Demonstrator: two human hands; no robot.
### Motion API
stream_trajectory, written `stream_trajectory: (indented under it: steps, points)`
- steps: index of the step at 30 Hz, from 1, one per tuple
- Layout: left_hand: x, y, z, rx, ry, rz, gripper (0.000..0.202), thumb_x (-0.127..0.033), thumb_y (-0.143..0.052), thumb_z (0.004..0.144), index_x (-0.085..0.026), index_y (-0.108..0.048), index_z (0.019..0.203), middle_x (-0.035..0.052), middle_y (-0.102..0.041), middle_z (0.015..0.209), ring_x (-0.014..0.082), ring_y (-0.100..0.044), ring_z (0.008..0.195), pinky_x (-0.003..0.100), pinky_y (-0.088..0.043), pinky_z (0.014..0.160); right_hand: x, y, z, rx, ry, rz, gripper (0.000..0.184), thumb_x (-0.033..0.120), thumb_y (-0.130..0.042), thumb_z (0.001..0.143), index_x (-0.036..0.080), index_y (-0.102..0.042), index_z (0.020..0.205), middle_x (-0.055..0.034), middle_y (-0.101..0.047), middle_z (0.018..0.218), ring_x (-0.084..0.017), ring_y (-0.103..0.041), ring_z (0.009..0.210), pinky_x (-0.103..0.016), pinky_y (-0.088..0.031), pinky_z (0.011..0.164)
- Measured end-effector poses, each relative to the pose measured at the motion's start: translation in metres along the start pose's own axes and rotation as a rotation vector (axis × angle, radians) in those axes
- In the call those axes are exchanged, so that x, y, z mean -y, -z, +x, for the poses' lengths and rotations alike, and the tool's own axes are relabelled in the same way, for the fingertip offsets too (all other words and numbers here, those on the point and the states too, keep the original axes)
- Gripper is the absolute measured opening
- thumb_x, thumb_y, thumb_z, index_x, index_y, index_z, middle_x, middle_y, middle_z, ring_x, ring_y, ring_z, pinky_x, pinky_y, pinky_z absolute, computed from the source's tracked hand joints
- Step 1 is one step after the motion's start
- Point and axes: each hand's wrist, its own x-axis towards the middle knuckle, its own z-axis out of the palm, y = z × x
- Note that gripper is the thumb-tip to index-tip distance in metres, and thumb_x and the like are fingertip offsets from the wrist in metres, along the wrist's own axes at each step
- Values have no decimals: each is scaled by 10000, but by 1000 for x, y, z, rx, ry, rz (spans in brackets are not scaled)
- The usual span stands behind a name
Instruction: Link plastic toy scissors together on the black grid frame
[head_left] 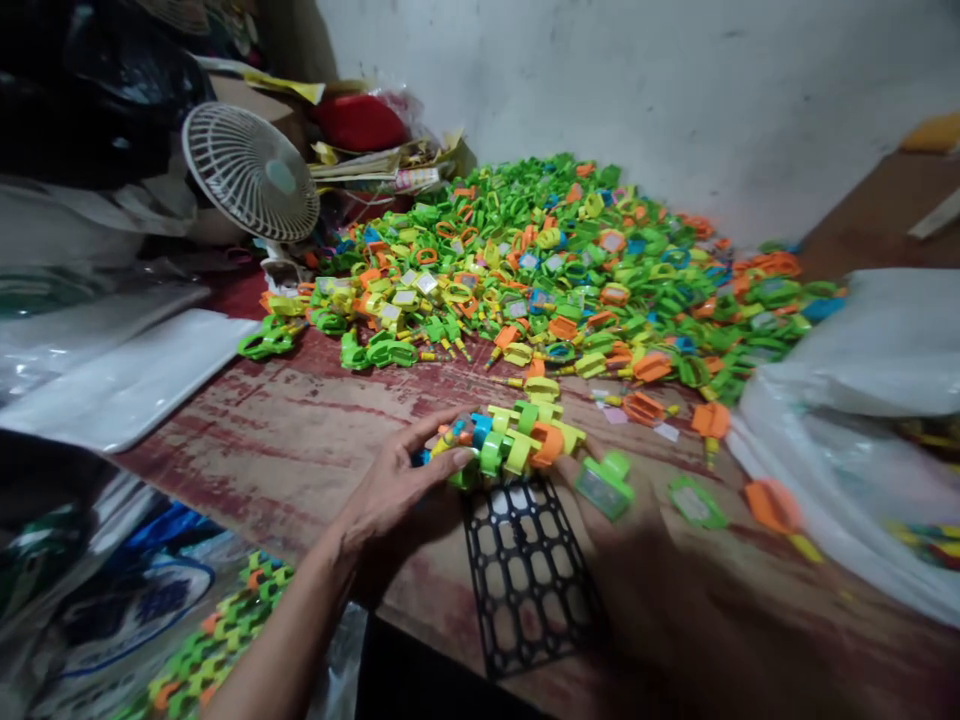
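A black plastic grid tray [530, 570] lies on the worn reddish-brown tabletop. Along its far end stand several ring-shaped plastic pieces [517, 450] in green, yellow, orange and blue. My left hand [409, 475] is closed at the left end of these pieces, thumb in front, around a small yellow-and-blue piece [448, 438]. At the tray's right is my right hand [607, 525], smeared by motion. A green plastic piece with a clear rectangular window [604, 487] is at its fingers; the fingertips are partly hidden.
A big heap of similar colourful pieces [540, 260] rises against the wall. Loose ones lie nearer, including a green frame [697, 502] and an orange piece [772, 507]. A white fan [251, 175] stands at left; a white plastic sack [847, 400] bulges at right.
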Motion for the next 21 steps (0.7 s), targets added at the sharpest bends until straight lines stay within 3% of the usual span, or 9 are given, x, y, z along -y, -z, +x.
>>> stream_trajectory:
  steps: [2, 4, 7, 10, 12, 15, 21]
  points:
    - [-1, 0, 1, -22, -11, 26, 644, -496, -822, 721, -236, -659, 1287, 67, -680, 1283, 290, -595, 1201, 317, -473, 957, 2, 9, -2, 68, -76, 28, 404, 310, -560, 949, 138, -585, 1314, -32, -719, 764, -154, -649, 578, -218, -483, 502]
    - [-3, -2, 2, -29, -27, 42, 640, -503, -806, 737, -238, -653, 1299, 67, -676, 1291, 286, -588, 1215, 318, -465, 975, 5, 15, -8, 31, -150, 14, 419, 323, -527, 958, 145, -569, 1335, -31, -719, 779, -153, -639, 569, -227, -477, 511]
    - [-4, -3, 2, -13, -38, 43, 644, -521, -798, 733, -231, -660, 1291, 70, -685, 1272, 286, -579, 1224, 311, -461, 975, 11, 18, -20, -46, -58, -73, 340, 318, -443, 977, 165, -655, 1195, -59, -733, 823, -165, -648, 604, -248, -479, 553]
    - [-2, -3, 1, -8, -6, 24, 690, -576, -782, 728, -216, -652, 1302, 85, -695, 1242, 291, -616, 1150, 316, -483, 921, 19, 11, -30, 14, 128, -90, 282, 310, -461, 971, 193, -717, 970, -60, -745, 822, -165, -679, 682, -235, -478, 626]
    - [-1, -3, 1, -20, 5, 26, 716, -593, -784, 722, -217, -642, 1314, 87, -697, 1233, 284, -629, 1117, 315, -487, 907, 24, 2, -31, 24, 181, -126, 280, 288, -484, 981, 191, -720, 867, -43, -735, 744, -142, -667, 631, -220, -437, 603]
    - [0, -4, 1, -58, 15, 29, 724, -579, -817, 688, -210, -657, 1290, 85, -698, 1235, 277, -627, 1117, 297, -491, 889, 29, -11, -26, -18, 148, -248, 394, 283, -418, 1022, 187, -708, 773, -24, -686, 588, -130, -600, 494, -251, -334, 522]
    - [2, -9, 0, -103, -14, 15, 698, -543, -830, 671, -180, -680, 1248, 102, -714, 1203, 299, -640, 1119, 315, -516, 885, 38, -26, -21, -113, 142, -246, 386, 261, -415, 1023, 185, -683, 757, -14, -683, 599, -120, -585, 487, -268, -289, 525]
